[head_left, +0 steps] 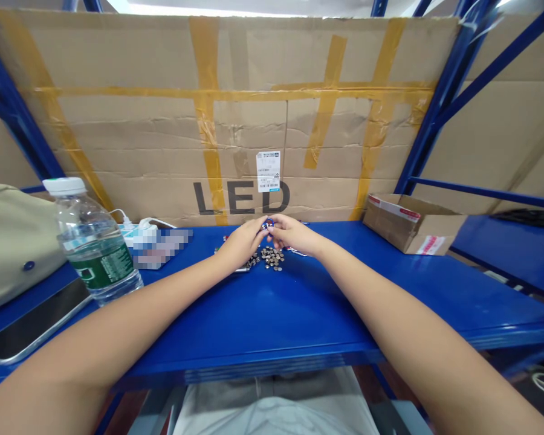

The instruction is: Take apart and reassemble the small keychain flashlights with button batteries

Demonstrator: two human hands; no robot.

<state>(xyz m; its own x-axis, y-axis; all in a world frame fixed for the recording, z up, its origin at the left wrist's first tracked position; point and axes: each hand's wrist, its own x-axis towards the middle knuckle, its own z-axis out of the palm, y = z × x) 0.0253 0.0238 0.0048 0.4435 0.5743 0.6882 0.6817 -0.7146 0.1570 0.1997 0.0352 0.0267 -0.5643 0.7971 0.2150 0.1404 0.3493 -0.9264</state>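
My left hand [242,243] and my right hand [295,234] meet above the far middle of the blue table. Between their closed fingertips is a small blue and silver object [269,224], mostly covered by the fingers, so its kind is unclear. Just below the hands lies a pile of small, round, shiny metal pieces [272,258]. Part of that pile, along with a few red and silver bits, is hidden behind my left hand. To the right, beside my right wrist, lies a thin silvery item [298,252] with a red part.
A water bottle [102,248] with a green label stands left, near a phone [36,320] and a beige bag [18,241]. White plugs and a power strip [138,234] lie behind. A small cardboard box [410,223] sits right. A big taped carton [163,139] closes off the back.
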